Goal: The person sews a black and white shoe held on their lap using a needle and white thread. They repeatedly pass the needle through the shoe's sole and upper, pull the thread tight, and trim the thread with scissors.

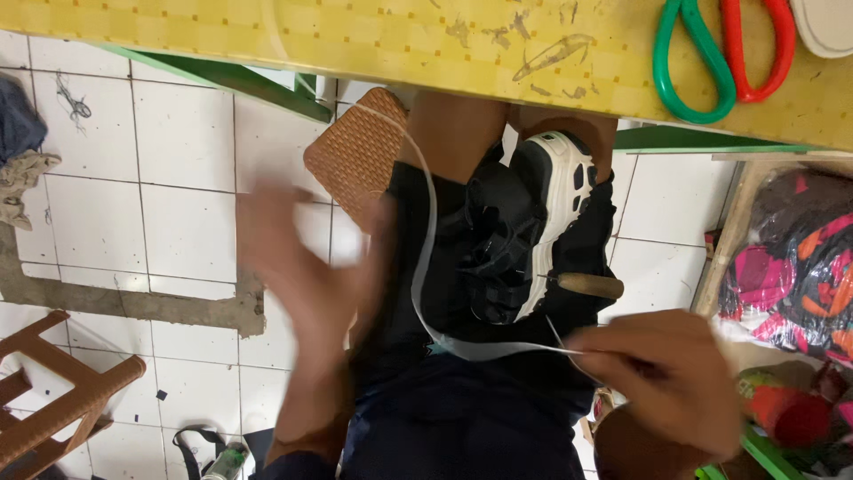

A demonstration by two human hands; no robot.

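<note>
A black shoe with a thick white sole [533, 231] is lying in the person's lap, held between the knees just below the edge of the yellow table [355, 40], and an awl with a wooden handle [582, 284] is sticking out of the sole's side. A pale thread [426, 240] is running from the table edge down in a long curve past the shoe to the right hand [662, 391], whose fingers are pinching the thread's end. The left hand [306, 267] is hovering open beside the shoe, fingers spread and blurred, grasping nothing. A brown woven pad [355, 151] is lying on the white tiled floor [178, 178] just behind that hand. On the table, scissors with green and red handles [720, 53] are resting near the far corner. A brown plastic stool [53, 391] is standing at the left, and a box of bright pink and black shoes [791, 258] is sitting at the right.
</note>
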